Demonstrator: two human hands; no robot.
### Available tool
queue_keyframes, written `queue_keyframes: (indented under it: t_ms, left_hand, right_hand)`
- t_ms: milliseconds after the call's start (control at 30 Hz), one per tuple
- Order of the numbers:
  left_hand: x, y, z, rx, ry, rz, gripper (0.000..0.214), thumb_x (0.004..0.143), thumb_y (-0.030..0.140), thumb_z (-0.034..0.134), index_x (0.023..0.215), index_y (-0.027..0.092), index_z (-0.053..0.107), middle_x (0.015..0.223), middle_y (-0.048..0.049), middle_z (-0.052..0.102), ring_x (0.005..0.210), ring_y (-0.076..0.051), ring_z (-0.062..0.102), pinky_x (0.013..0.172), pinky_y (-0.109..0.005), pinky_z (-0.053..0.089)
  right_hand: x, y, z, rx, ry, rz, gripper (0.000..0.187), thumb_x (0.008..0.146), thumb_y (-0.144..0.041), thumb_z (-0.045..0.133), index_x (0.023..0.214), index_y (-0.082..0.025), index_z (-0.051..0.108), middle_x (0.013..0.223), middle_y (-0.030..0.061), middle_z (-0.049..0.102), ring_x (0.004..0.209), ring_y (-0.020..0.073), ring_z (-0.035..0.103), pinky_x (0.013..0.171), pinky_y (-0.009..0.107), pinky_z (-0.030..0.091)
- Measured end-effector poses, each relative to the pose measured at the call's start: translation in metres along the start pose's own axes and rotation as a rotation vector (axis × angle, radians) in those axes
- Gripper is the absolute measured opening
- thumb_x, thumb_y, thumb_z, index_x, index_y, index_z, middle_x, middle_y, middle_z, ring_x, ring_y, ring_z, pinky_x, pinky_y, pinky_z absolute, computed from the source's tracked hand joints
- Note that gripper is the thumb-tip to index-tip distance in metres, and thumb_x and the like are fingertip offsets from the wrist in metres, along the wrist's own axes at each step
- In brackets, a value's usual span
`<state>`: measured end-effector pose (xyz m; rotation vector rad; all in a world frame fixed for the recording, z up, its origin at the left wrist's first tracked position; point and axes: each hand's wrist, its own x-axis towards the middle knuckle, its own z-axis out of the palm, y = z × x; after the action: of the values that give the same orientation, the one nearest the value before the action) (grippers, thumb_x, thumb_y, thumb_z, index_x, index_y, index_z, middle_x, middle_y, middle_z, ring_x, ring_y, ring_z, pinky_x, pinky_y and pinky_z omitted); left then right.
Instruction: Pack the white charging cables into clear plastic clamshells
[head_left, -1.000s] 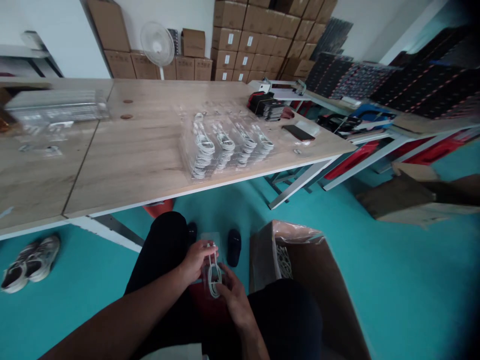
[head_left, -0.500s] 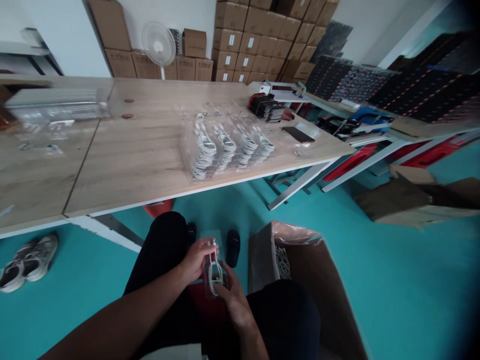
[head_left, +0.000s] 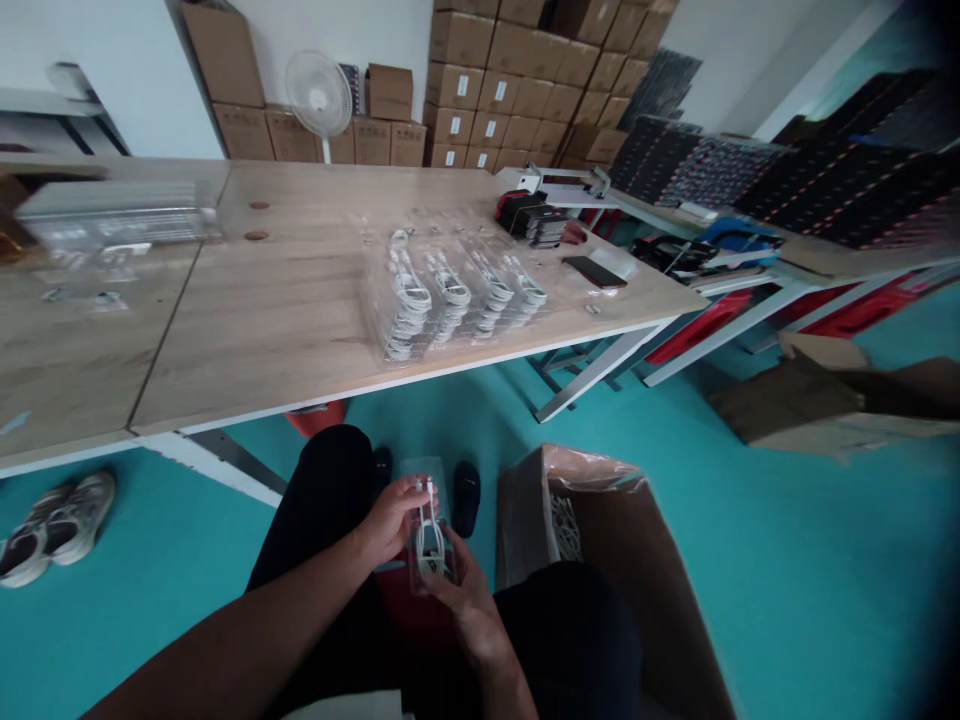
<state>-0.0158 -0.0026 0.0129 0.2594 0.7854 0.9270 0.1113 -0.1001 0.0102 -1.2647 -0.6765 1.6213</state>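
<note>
While our left hand [head_left: 390, 520] pinches the coiled white cable [head_left: 430, 535] at twelve o'clock, our right hand [head_left: 469, 605] grips its clear pack [head_left: 427, 478] at six.

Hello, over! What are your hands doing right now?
Left hand and right hand both grip clear cable pack over lap. Open cardboard box at right. Nothing blocking.

Both forearms were extended from the bottom edge toward the lower centre of the frame, where the left hand [head_left: 386, 520] and right hand [head_left: 469, 600] were held close together, fingers curled.
</note>
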Motion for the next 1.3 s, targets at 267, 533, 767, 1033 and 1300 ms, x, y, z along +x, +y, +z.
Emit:
queue_keyframes:
  t_ms: [267, 533, 767, 1033, 1300]
  left_hand:
    - [0.002, -0.001, 0.0, -0.035, 0.035, 0.018, 0.022, 0.064, 0.012, 0.075, 0.084, 0.013, 0.064, 0.073, -0.0016, 0.064, 0.063, -0.011, 0.06, 0.062, -0.022, 0.047]
    - [0.007, -0.005, -0.001, -0.051, 0.1, 0.016, 0.018, 0.067, 0.009, 0.072, 0.082, 0.012, 0.064, 0.072, -0.0027, 0.063, 0.06, -0.011, 0.059, 0.063, -0.024, 0.048]
    - [0.011, -0.011, -0.005, -0.038, 0.056, 0.031, 0.021, 0.062, 0.012, 0.075, 0.08, 0.012, 0.064, 0.072, -0.0027, 0.063, 0.061, -0.011, 0.059, 0.063, -0.024, 0.046]
    - [0.004, -0.006, 0.001, 0.02, 0.044, 0.062, 0.029, 0.059, 0.017, 0.079, 0.082, 0.013, 0.063, 0.073, -0.0021, 0.063, 0.062, -0.012, 0.06, 0.064, -0.025, 0.047]
    - [-0.003, -0.018, 0.001, 0.09, 0.017, -0.03, 0.031, 0.058, 0.019, 0.081, 0.083, 0.015, 0.063, 0.075, -0.0022, 0.062, 0.065, -0.013, 0.061, 0.07, -0.032, 0.053]
  right_hand:
    - [0.002, 0.004, -0.004, 0.193, -0.024, 0.071, 0.07, 0.066, -0.033, 0.078, 0.129, -0.025, 0.049, 0.103, 0.0039, 0.069, 0.088, 0.0218, 0.064, 0.078, 0.036, 0.05]
    - [0.003, 0.009, -0.004, 0.175, 0.026, 0.061, 0.07, 0.067, -0.035, 0.076, 0.13, -0.023, 0.049, 0.087, 0.0022, 0.068, 0.072, 0.0178, 0.061, 0.066, 0.032, 0.048]
    - [0.006, 0.006, 0.002, 0.179, 0.044, 0.072, 0.061, 0.067, -0.037, 0.072, 0.124, -0.022, 0.056, 0.074, 0.0004, 0.068, 0.061, 0.0177, 0.058, 0.06, 0.032, 0.046]
    - [0.007, 0.001, 0.001, 0.024, 0.029, 0.019, 0.063, 0.07, -0.039, 0.073, 0.127, -0.023, 0.052, 0.108, 0.0064, 0.069, 0.097, 0.0259, 0.063, 0.087, 0.042, 0.049]
    - [0.013, -0.007, 0.006, -0.215, 0.054, -0.017, 0.048, 0.062, -0.04, 0.078, 0.103, -0.019, 0.064, 0.088, 0.0045, 0.073, 0.077, 0.0232, 0.065, 0.072, 0.035, 0.05]
